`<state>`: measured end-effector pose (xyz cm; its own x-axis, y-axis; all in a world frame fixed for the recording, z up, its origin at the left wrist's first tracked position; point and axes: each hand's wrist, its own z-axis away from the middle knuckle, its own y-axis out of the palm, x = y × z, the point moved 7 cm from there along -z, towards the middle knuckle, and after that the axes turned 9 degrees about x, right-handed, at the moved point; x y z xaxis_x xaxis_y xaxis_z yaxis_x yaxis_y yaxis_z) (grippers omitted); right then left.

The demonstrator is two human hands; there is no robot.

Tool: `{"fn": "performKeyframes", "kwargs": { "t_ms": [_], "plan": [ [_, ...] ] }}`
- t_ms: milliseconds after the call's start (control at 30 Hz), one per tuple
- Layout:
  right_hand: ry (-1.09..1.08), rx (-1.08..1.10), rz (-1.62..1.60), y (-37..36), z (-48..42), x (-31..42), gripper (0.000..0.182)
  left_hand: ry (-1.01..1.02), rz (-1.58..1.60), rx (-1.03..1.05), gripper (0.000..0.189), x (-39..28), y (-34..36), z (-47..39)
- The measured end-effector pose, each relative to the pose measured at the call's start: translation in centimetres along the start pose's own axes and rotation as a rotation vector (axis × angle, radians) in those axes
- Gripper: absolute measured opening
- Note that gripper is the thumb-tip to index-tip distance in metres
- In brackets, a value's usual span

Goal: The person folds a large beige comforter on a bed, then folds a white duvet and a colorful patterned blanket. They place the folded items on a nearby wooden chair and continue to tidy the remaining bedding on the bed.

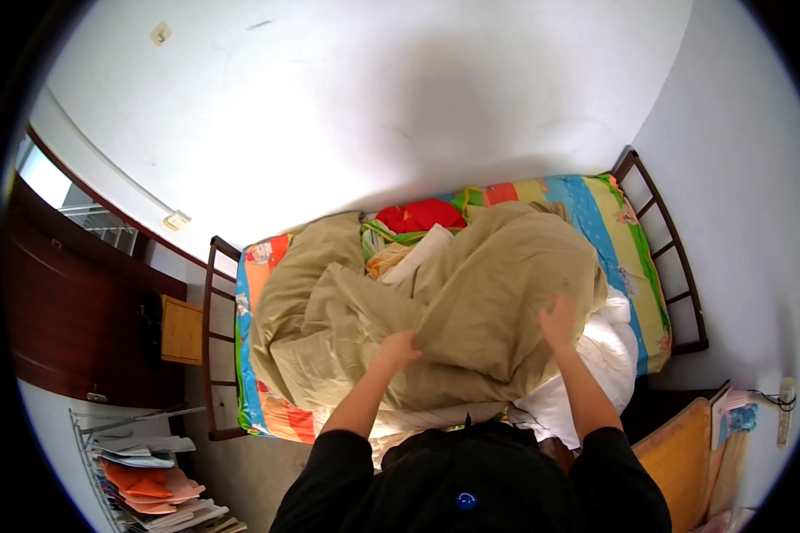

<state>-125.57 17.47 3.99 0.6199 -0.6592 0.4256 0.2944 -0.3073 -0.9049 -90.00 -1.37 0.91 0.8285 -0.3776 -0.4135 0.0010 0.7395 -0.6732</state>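
A rumpled khaki duvet cover point(507, 286) lies heaped over a bed with a colourful patterned sheet point(580, 193). My left hand point(400, 350) is at the cover's near middle, fingers curled at a fold; whether it grips the cloth cannot be told. Further right, my right hand point(559, 320) is blurred against the cover, its hold unclear too. White bedding point(613, 373) spills out under the cover at the right. A red cloth point(423, 215) and a rolled white piece point(419, 254) show at the bed's far middle.
Dark bed-end rails stand at left point(208, 340) and right point(673, 253). The far side of the bed runs along a white wall point(347, 120). A wire rack with folded items point(153, 480) is at lower left, a wooden tabletop point(673, 460) at lower right.
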Motion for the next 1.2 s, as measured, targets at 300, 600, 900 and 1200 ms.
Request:
{"fn": "performKeyframes", "kwargs": {
  "t_ms": [300,600,900,1200],
  "plan": [
    [0.48,0.317,-0.892,3.7,-4.5,-10.6,0.051,0.677,0.379,0.19,0.059,-5.1,4.6,13.0],
    [-0.054,-0.115,-1.211,-21.4,-23.8,13.5,0.029,0.3,0.143,-1.226,0.03,-6.0,-28.4,20.3],
    [-0.498,-0.698,-1.161,-39.0,-14.8,11.7,0.037,0.7,-0.066,-1.382,0.043,-16.4,-25.2,27.4],
    [0.928,0.332,-1.492,10.8,15.0,-14.5,0.018,0.462,-0.159,-0.087,0.047,-13.2,5.3,8.9]
  ]
}}
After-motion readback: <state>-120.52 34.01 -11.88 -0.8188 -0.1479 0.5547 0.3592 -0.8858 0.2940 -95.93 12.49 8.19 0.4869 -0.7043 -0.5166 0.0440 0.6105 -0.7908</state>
